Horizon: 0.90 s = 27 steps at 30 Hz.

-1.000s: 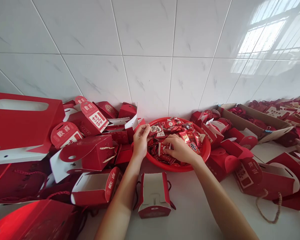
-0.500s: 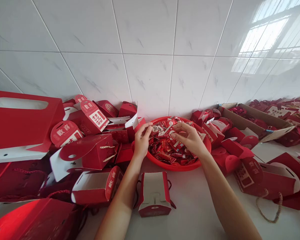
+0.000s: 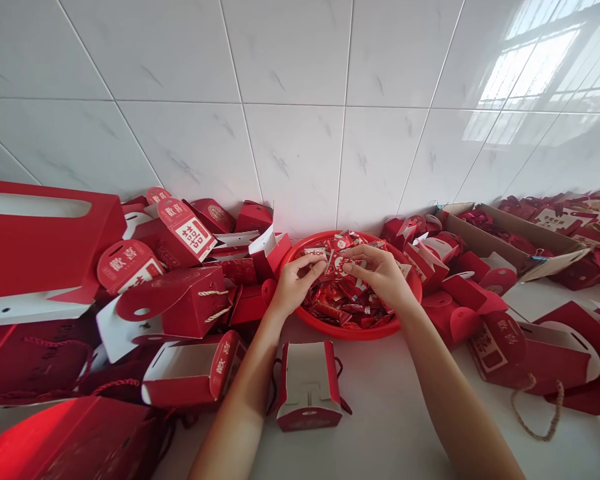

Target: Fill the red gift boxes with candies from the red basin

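Observation:
A red round basket (image 3: 350, 333) full of red wrapped candies (image 3: 337, 303) stands against the tiled wall. Over it, my right hand (image 3: 377, 273) pinches the right side of a red and white candy packet (image 3: 337, 265). The fingers of my left hand (image 3: 299, 283) are closed at the packet's left edge. Nearer to me, between my forearms, an open red box (image 3: 309, 387) with a pale inside and dark cord handles lies on the white table.
Red gift boxes (image 3: 167, 303) are heaped at the left, some with rope handles. More red boxes (image 3: 530, 350) lie at the right, beside a cardboard carton (image 3: 510, 235) holding red items. The tiled wall (image 3: 295, 160) rises behind.
My left hand has moved right and now meets the packet in my right hand. The packet has turned its printed face more toward me. The open box stays in place.

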Each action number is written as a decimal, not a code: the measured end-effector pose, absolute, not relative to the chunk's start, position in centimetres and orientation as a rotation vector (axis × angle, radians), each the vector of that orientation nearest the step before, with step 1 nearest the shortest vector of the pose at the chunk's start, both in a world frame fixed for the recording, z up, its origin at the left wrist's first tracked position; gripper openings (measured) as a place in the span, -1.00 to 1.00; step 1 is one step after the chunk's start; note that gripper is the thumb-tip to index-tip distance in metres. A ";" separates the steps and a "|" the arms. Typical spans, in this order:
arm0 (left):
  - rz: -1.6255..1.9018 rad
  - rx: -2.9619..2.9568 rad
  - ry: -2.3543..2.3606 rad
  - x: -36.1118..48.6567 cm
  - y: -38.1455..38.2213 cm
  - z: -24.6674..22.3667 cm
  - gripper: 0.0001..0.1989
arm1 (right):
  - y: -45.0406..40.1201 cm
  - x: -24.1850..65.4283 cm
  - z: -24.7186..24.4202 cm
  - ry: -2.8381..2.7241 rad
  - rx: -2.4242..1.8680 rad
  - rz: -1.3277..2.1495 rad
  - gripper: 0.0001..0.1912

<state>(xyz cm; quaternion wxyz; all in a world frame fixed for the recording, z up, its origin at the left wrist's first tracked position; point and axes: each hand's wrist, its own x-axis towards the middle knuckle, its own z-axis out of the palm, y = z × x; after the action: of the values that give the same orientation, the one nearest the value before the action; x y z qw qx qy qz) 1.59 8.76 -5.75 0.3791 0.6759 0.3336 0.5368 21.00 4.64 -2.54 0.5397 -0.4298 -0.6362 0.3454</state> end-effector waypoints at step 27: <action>1.355 1.688 0.801 1.2 9.1 -6.2 -0.68 | 4.6 21.5 -2.3 -1.660 -1.107 0.729 -0.58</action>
<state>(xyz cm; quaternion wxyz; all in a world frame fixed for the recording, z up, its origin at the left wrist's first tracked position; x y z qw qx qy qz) 1.15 9.10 -6.23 0.4049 0.6687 0.3172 0.5368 21.51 4.57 -2.30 0.4869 -0.4552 -0.6826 0.2996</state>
